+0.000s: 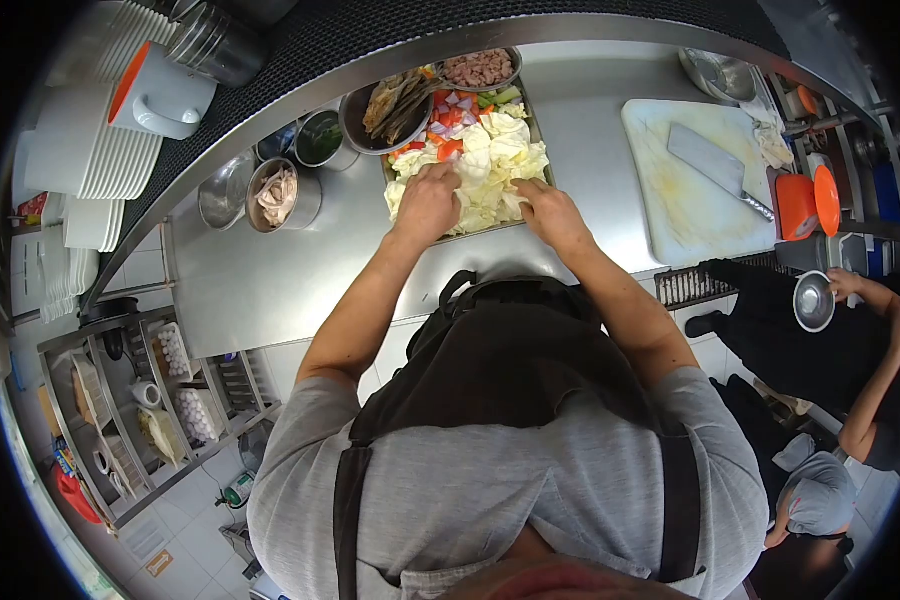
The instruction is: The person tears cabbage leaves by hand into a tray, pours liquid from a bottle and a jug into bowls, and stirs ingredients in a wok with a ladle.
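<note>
A metal tray (467, 235) on the counter holds pale chopped cabbage (487, 165), with red pepper pieces (450, 150) and chopped onion (460, 108) toward its far end. At the tray's left side my left hand (432, 203) has its fingers curled into the cabbage. My right hand (552, 213) is at the right side, fingers bent and closed on cabbage near the rim. Some fingertips of both hands are hidden among the leaves. Just beyond my left hand, a bowl (362, 128) of dried brown food rests over the tray, beside a bowl of diced pinkish meat (478, 70).
A cleaver (708, 160) lies on a white cutting board (660, 215) at right. Left of the tray stand a pot of pale meat strips (275, 195) and a pot with greens (320, 140). An overhead shelf (390, 65) carries dishes. Co-workers are at lower right, one holding a metal bowl (814, 302).
</note>
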The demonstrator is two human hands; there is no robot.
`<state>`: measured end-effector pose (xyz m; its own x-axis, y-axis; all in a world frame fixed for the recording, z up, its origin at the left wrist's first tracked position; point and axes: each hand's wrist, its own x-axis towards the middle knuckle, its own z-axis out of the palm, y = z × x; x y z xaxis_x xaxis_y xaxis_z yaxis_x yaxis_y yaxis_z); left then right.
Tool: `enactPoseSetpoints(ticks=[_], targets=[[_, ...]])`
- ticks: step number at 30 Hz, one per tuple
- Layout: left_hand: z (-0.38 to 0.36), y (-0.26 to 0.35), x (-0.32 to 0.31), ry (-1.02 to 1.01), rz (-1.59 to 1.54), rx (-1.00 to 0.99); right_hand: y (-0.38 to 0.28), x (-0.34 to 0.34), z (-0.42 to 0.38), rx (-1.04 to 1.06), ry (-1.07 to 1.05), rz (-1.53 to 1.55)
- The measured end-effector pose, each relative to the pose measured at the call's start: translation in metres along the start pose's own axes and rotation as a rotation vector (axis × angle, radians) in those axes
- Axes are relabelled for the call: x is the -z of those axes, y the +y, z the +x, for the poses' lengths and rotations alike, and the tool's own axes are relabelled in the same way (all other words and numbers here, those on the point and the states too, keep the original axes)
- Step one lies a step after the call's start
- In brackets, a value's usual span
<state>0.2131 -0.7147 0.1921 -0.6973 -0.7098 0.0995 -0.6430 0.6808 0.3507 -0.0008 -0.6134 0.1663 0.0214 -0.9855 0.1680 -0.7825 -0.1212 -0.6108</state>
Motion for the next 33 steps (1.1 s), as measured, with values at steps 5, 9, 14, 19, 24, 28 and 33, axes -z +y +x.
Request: enactPoseSetpoints(ticks=[5,9,14,19,24,28,33], targets=[[0.023,0.025,-0.019,-0.190,-0.230,-0.036,-0.001,-0.002,-0.008,-0.005,-0.085,-0.171],[0.026,0.044,-0.046,-0.184,0.258,-0.001,0.002,-0.006,-0.009,-0.042,-0.099,-0.209],[0.035,0.052,-0.070,-0.324,0.362,0.185,0.006,-0.005,-0.014,-0.078,-0.055,-0.155],[0.036,0.055,-0.057,-0.343,0.248,0.223,0.011,-0.008,-0.019,-0.095,-0.032,-0.152],[0.043,0.054,-0.048,-0.525,0.249,0.194,0.014,-0.010,-0.025,-0.119,-0.013,-0.121],[0.040,0.046,-0.063,-0.402,0.295,0.146,0.020,-0.007,-0.026,-0.101,0.005,-0.055],[0.039,0.034,-0.059,-0.362,0.290,0.063,0.023,-0.007,-0.027,-0.098,0.006,0.006]])
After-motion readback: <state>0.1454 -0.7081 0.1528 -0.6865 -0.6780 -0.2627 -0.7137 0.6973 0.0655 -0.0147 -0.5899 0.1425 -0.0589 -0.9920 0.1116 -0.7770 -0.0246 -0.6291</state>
